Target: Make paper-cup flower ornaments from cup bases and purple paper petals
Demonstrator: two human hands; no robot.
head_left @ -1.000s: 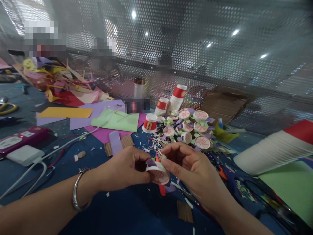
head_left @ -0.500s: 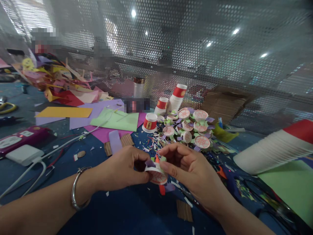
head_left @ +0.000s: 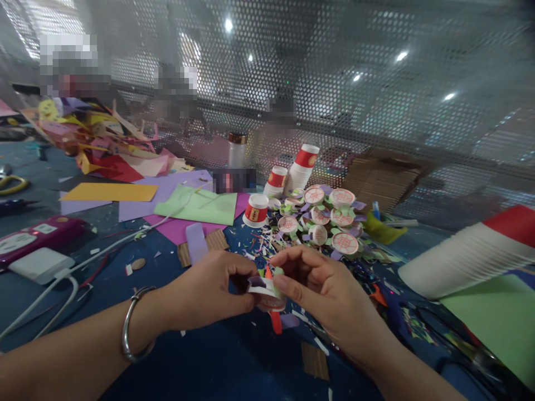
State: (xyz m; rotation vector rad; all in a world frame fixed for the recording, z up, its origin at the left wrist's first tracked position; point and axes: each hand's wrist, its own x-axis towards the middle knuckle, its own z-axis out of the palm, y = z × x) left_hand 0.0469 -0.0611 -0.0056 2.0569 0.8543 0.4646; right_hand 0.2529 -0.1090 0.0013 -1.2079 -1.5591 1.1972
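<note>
Paper-cup flower [head_left: 267, 294] pinched between both hands just above the table [head_left: 217, 367], near its front edge; left hand [head_left: 209, 292] closed on its left rim, thumb and fingers; right hand [head_left: 330, 295] curled, fingertips gripping the right side; finished cup flowers [head_left: 330, 217] piled mid-table, behind; stacked cups [head_left: 303, 164] beyond them.

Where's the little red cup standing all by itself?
In the head view, the cup stands mid-table, between the green sheet on its left and the pile of paper flowers on its right.
</note>
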